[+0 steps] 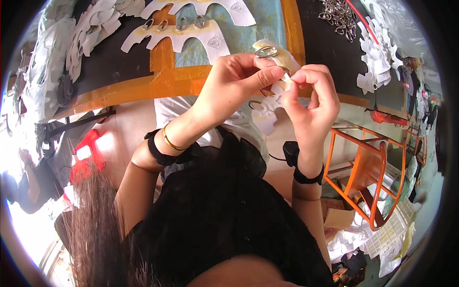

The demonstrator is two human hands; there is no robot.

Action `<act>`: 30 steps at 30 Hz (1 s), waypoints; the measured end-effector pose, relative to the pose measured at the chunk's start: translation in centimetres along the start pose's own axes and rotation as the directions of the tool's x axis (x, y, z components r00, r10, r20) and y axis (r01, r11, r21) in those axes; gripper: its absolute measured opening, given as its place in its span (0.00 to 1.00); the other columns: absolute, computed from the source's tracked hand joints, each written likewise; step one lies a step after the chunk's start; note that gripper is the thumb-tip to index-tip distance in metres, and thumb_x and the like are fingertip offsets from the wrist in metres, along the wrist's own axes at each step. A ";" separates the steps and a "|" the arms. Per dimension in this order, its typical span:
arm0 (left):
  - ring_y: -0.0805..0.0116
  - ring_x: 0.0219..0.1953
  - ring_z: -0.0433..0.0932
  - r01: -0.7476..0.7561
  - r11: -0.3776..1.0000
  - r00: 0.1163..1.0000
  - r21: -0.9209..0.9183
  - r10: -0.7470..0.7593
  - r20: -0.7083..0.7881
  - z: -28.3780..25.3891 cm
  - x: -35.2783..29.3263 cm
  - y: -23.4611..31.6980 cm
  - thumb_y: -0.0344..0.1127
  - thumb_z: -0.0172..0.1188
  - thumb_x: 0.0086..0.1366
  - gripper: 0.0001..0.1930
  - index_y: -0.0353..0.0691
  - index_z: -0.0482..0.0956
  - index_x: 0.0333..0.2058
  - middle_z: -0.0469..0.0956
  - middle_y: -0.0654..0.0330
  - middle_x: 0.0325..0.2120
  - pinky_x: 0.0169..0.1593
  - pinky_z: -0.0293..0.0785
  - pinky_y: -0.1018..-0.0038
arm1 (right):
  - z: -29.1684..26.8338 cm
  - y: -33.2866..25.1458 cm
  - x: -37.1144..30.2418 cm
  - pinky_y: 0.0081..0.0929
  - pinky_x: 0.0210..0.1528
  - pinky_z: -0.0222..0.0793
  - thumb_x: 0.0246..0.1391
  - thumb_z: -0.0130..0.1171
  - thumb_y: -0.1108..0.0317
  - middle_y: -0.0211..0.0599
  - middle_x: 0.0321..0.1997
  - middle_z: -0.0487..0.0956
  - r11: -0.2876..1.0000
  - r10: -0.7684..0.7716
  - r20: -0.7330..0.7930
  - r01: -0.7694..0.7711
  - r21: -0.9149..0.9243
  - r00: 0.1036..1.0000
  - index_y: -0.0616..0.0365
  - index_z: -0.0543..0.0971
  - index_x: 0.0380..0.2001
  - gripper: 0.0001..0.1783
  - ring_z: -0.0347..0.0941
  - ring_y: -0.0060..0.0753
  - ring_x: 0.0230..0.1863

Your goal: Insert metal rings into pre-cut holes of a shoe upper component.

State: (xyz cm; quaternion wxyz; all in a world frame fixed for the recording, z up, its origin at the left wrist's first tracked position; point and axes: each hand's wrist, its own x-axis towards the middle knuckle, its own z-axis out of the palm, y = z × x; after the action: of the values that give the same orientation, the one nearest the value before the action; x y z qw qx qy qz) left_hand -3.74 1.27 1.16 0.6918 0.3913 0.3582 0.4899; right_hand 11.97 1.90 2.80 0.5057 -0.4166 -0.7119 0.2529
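In front of me both hands hold up a white cut-out piece point(288, 58) with a yellowish coating, near the table's front edge. My left hand point(239, 76) pinches it beside a shiny oval metal ring point(266, 52). My right hand point(313, 93) pinches a white tab of the piece between thumb and finger. The fingers partly cover that tab. Below them hangs a white scalloped part point(264, 115) with another ring; whether it belongs to the same piece I cannot tell. On the table lies a similar scalloped piece point(210, 43) with several oval rings along its coated edge.
Orange tape point(184, 86) edges the dark table. White cut-outs point(98, 26) are heaped at the far left, others point(377, 62) at the right. A pile of metal rings point(338, 16) lies at the far right. An orange-framed stool point(368, 167) and a cardboard box point(338, 217) stand at the lower right.
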 end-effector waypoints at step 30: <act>0.85 0.21 0.68 -0.011 1.000 0.988 0.024 0.014 -0.151 0.4 0.3 -0.1 0.37 0.59 0.60 0.10 0.34 0.76 0.29 0.75 0.67 0.21 0.25 0.65 0.87 | 0.5 -0.5 -0.1 0.23 0.32 0.64 0.45 0.62 0.74 0.33 0.30 0.72 0.993 0.041 -0.020 -0.043 -0.106 0.999 0.60 0.74 0.31 0.09 0.67 0.27 0.28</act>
State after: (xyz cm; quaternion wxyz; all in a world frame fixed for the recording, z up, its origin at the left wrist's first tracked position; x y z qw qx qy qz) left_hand -3.24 1.49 1.19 0.6550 0.3632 0.4128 0.5184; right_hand 11.38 1.56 2.98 0.4836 -0.4602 -0.7108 0.2215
